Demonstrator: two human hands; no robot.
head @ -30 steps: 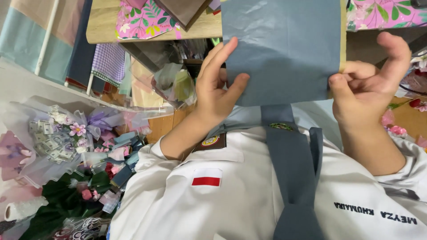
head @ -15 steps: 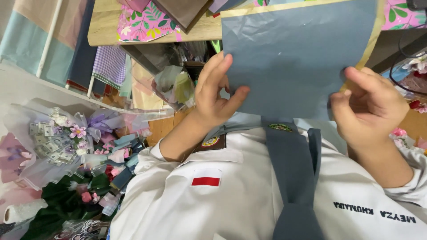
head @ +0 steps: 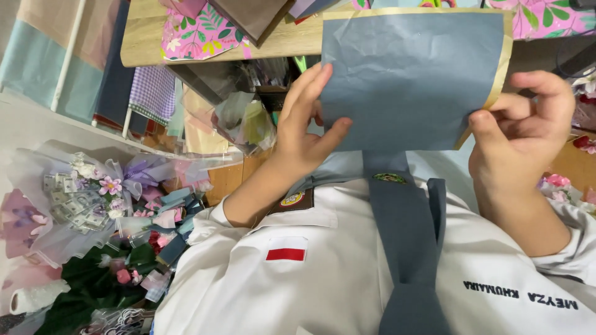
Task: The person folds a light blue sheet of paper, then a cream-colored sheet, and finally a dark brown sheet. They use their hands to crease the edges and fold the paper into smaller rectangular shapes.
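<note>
Cluttered craft space, seen upside down from the head camera: wooden desk [head: 292, 43] runs along the top edge, carrying a pink floral-print paper sheet [head: 195, 34] and a brown sheet [head: 251, 15] overlapping it. Folded fabrics, one purple gingham [head: 152, 93], hang below the desk edge, with crumpled clear plastic wrap [head: 242, 115] beside them.

Person's white uniform shirt [head: 335, 285] and grey necktie [head: 406, 248] fill the lower frame; small red-and-white patch [head: 285, 251] on the chest.

Slate-blue square paper sheet with a gold-coloured reverse [head: 413, 80] is held up in front of the chest, between both hands, flat side facing the camera. Gold edge shows along its top and right sides.

Left hand [head: 307, 127]: fingers [head: 310, 87] extended up along the sheet's left edge, thumb pressed on the front near the lower left corner. Holding the sheet, pinch is narrow.

Right hand [head: 518, 133]: thumb on the sheet's lower right corner, fingers curled behind and beside the gold edge. Also gripping the sheet, closed pinch.

Left of the person: bouquet of folded banknotes wrapped in white tulle with a lilac ribbon [head: 81, 198], touching a second bunch of pink and red flowers in dark green wrap [head: 105, 279]. White roll [head: 34, 298] lies at the lower left corner. More pink flowers [head: 559, 183] just beside the right forearm.
</note>
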